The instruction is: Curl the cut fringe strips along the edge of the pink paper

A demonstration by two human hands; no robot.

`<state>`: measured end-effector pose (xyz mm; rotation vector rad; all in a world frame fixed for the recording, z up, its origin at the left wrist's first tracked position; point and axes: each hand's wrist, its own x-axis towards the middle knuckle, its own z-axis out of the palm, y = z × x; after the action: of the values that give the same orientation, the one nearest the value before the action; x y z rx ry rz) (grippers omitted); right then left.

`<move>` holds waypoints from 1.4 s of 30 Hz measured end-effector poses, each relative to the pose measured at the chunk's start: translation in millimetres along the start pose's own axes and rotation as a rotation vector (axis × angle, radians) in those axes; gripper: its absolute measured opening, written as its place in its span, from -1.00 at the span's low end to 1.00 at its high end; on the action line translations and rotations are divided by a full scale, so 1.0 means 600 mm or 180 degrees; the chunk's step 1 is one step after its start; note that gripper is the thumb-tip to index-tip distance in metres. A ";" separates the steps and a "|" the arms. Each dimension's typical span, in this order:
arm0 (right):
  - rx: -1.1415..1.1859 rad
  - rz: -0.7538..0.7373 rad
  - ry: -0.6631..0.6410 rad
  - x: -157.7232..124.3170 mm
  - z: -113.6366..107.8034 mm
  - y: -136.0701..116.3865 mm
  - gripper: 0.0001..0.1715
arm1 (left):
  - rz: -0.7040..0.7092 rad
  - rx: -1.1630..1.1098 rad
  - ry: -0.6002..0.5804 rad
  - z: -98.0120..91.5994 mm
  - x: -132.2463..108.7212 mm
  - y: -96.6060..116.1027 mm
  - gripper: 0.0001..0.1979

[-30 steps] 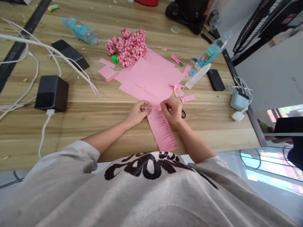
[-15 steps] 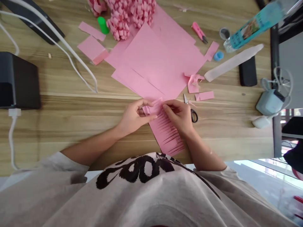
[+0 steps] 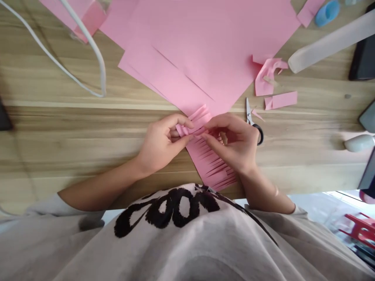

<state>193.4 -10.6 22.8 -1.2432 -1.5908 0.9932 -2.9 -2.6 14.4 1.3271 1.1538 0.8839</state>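
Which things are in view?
Folded paper: unclear, pink, centre
Fringed paper: one, pink, centre
Sheets: several, pink, top
Scraps: several, pink, right
Block: one, pink, top left
Scissors: one, black-handled, right
Cap: one, blue, right
Tube: one, whitish, right
Cabling: unclear, white, left
Slab: one, black, right
Devices: two, greyish, right
Box: one, dark, left
Frame: one, red, bottom right
Table: one, brown, beneath
Shirt: one, grey, bottom
Left hand: one, centre
Right hand: one, centre

- Folded pink paper (image 3: 202, 117) — narrow layered bands, slanting up to the right.
- Fringed pink strip (image 3: 208, 162) — slit many times along its right side, lying diagonally just below, partly covered.
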 end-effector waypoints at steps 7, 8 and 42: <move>0.0228 0.0363 0.0109 0.000 -0.001 -0.005 -0.87 | 0.0053 -0.0126 -0.0124 0.003 -0.004 0.001 -0.66; 0.0275 0.0412 0.0102 0.000 0.000 -0.005 -0.87 | 0.0087 -0.0073 -0.0126 0.004 -0.004 0.001 -0.67; 0.0157 -0.0028 -0.0376 -0.008 0.009 -0.008 -0.91 | 0.0001 -0.0666 -0.0186 0.012 0.005 0.011 -0.87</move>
<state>187.7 -16.5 24.8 -1.1613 -1.6504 1.1113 5.7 -1.1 19.5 1.1742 0.9876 0.9335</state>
